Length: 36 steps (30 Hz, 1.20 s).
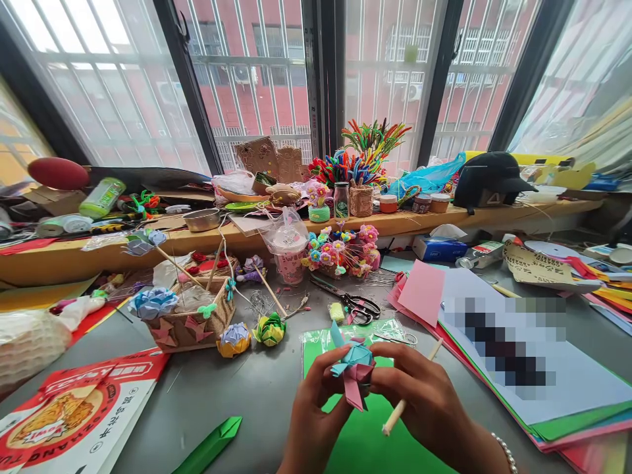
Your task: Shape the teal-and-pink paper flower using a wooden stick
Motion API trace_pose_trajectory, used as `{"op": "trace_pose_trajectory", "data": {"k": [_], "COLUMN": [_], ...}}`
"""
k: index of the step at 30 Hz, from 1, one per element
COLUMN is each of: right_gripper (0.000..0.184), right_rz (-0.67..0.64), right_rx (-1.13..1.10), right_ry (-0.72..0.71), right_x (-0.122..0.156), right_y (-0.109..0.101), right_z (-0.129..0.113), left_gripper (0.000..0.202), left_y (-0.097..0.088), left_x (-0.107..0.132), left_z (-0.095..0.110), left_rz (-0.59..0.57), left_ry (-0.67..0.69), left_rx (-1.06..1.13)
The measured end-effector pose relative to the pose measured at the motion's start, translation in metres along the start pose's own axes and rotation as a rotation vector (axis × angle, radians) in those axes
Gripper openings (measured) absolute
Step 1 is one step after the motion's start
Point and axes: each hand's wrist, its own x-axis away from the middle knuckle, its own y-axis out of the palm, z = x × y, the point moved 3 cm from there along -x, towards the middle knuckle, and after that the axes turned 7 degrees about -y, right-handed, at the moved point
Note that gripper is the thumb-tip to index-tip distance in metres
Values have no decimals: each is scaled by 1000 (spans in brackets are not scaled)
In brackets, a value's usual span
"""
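Between my two hands is a folded paper flower (356, 359) in light blue and pink, with pointed flaps sticking out. My left hand (316, 395) pinches its left side with thumb and fingers. From the right, the fingers of my right hand (419, 388) press on the flower. A thin wooden stick (395, 418) also lies in my right hand, slanting up past the fingers. Below both hands is a green paper sheet (390, 441) on the grey table. Black scissors (353, 299) and a small yellow block (336, 312) lie just beyond.
Finished paper flowers (270, 329) and a cardboard box (190, 322) stand at left. A folded green paper strip (210, 447) lies in front, near a printed bag (83, 408). Stacked coloured paper (533, 355) covers the right. A cluttered wooden ledge (237, 238) runs along the window.
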Motion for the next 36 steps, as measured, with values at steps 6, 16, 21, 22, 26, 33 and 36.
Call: {"op": "trace_pose_trajectory", "data": {"k": [6,16,21,22,26,33,36], "right_gripper": [8,20,9,9,9,9,8], "right_rz": [-4,77,54,49,89,118,102], "right_rx": [25,-104,-155,-174,-198,-169,-179], "right_ry": [57,112,118,108,84,32,40], "right_x": [5,-1,-1,-1,-3,-5,-5], "right_y": [-2,-18,-10,-9,-8,-8,-7], "right_z": [1,5,3,2,-4,-8,-8], "left_gripper": [36,54,49,48,47,54,53], "left_y": [4,5,5,5,8,6,8], "left_x": [1,-7,-5,-4,-2,0,1], "left_z": [2,0,-1,-1,-2,-7,-3], "left_rz": [10,76,43,21,-66,22,17], "left_ry": [-9,-182,-184,-180,-155,-170,-189], "left_rx": [78,305,309,322,348,300,276]}}
